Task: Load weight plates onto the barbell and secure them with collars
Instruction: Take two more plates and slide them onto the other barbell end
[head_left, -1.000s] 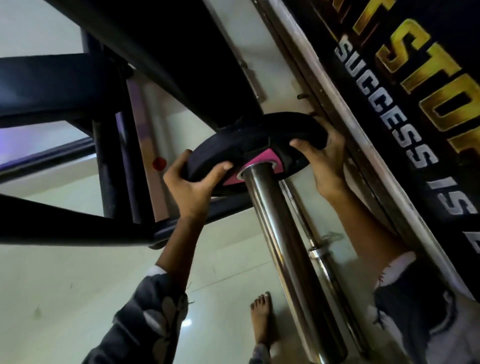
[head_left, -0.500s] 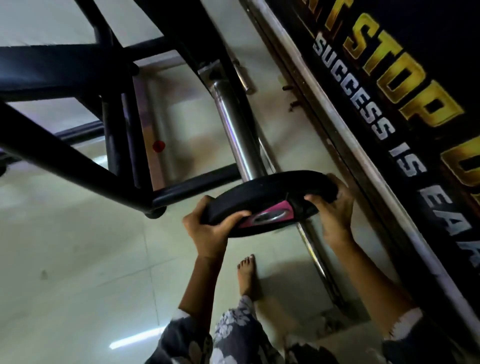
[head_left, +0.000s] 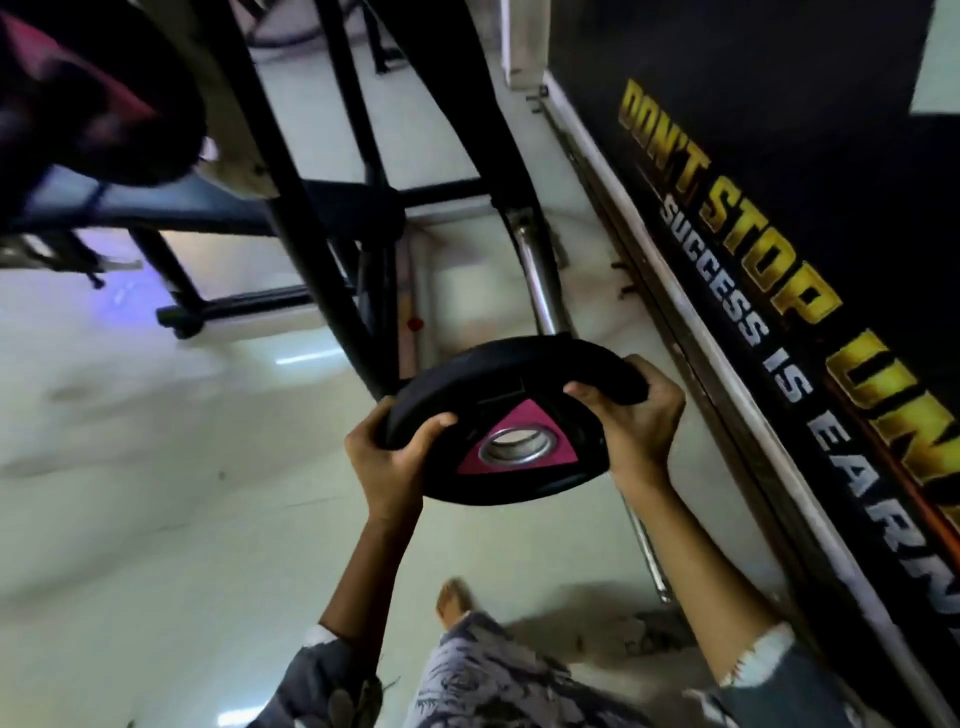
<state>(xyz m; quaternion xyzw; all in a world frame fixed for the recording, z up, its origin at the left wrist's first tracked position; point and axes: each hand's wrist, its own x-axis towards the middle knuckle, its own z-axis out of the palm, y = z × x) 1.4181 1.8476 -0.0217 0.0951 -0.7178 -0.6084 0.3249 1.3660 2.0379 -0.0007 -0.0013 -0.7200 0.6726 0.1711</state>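
The black weight plate (head_left: 498, 415) with its pink centre and steel-ringed hole sits clamped between my left grip (head_left: 387, 457) and right grip (head_left: 631, 415), each closed on an opposite rim, just below the steel barbell sleeve (head_left: 540, 280), above the pale floor (head_left: 156, 493).

The weight plate (head_left: 498, 384) at centre frame looks like matt black rubber, with a smooth pink triangular inset (head_left: 519, 431) around a shiny metal ring (head_left: 517, 446) at its hole. Above it the barbell sleeve (head_left: 540, 280) is polished, gleaming steel, while the rack frame (head_left: 311, 218) running from the top to mid-frame is black painted metal. The pale floor (head_left: 156, 441) is glossy and reflective; the sleeves (head_left: 322, 691) along the bottom are soft printed cloth.
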